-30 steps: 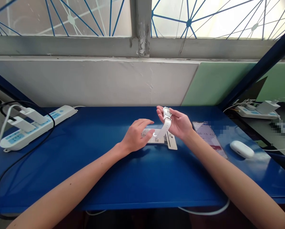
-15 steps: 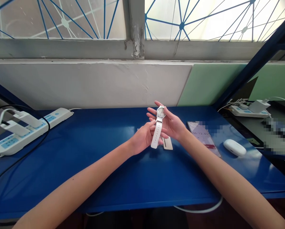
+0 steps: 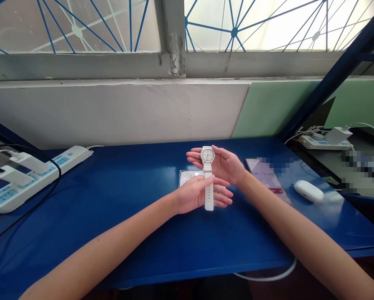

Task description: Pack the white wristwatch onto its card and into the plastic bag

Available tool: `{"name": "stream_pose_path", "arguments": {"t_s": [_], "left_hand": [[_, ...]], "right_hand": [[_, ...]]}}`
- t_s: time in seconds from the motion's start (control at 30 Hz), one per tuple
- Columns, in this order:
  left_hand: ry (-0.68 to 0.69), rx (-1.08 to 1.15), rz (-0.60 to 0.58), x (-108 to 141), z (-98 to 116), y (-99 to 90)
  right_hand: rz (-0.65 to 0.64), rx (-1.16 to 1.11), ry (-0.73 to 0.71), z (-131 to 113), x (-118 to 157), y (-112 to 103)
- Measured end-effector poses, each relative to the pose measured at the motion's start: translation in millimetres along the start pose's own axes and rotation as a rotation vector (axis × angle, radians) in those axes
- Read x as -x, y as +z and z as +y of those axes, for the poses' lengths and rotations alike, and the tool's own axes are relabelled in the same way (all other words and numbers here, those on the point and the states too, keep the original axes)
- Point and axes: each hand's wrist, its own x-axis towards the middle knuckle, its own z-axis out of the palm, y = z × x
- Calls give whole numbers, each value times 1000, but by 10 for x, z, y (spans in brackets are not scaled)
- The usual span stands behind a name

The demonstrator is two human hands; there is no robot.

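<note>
A white wristwatch (image 3: 208, 156) with a round pale dial lies face up across both hands. My left hand (image 3: 194, 195) holds its lower strap, thumb on top and the other fingers stretched out flat beneath. Under the watch head is my right hand (image 3: 227, 164), palm up, its fingers extended behind the case and its thumb near the case's right edge. The strap's free end hangs below my left fingers. A small clear packet with something white in it (image 3: 187, 176) lies on the blue table (image 3: 127, 179), partly covered by my left hand.
To the right lie a phone (image 3: 266, 177) showing a timer and a white earbud case (image 3: 308, 191). A power strip (image 3: 71, 157) with plugged-in chargers and a black cable (image 3: 33, 210) sit at the left. A blue diagonal post (image 3: 318, 87) rises at the table's right.
The watch has come lower and turned more upright, dial facing me. My left fingers have straightened out beneath the strap. The beige card-like piece below the hands is now hidden.
</note>
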Motion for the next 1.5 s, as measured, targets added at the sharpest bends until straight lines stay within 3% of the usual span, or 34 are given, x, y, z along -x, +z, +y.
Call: {"name": "stream_pose_path", "arguments": {"t_s": [0.23,0.53,1.03,1.5], "left_hand": [[-7,-122,35,5,35,-64],[-30,-1,-8,6,-38,-15],[-23,13,86,25,-61,35],[-38,65,26,18,-54,22]], "right_hand": [[-22,44,1,0,18,23],[-23,48,33,32,2,-35],[-22,126,38,53,12,-39],[3,138,-6,72,-4,-56]]}}
